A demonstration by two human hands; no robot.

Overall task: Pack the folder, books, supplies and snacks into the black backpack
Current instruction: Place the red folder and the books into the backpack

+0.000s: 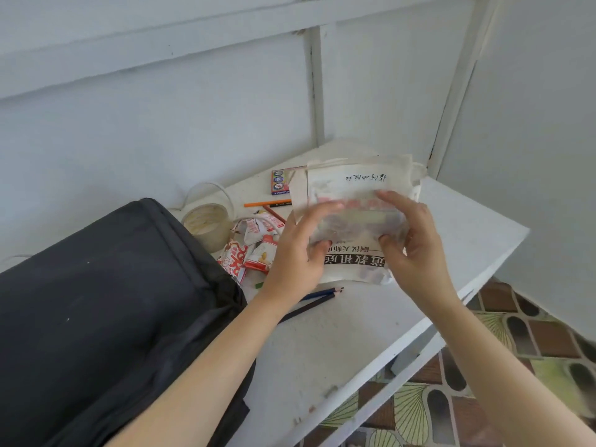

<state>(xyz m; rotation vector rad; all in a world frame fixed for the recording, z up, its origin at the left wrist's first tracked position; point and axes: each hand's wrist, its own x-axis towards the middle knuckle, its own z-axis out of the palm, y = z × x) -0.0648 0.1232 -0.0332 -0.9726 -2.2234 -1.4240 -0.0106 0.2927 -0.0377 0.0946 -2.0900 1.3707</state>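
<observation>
Both hands hold a stack of worn white books and a translucent folder point(358, 182) above the white table point(458, 227). My left hand point(300, 253) grips the stack's left edge and my right hand point(416, 246) its right edge. The black backpack point(106, 304) lies on the table's left side, under my left forearm; I cannot see its opening. Red-and-white snack packets point(254, 250) lie between the backpack and the stack. Two dark pencils point(316, 300) rest near my left wrist, and orange and red pencils point(269, 205) lie farther back beside a coloured pencil box point(280, 182).
A roll of clear tape point(208, 225) stands behind the backpack next to a white cord point(206, 188). White panelled walls close the table on the far and right sides. The table's front edge runs diagonally above a patterned floor point(483, 382).
</observation>
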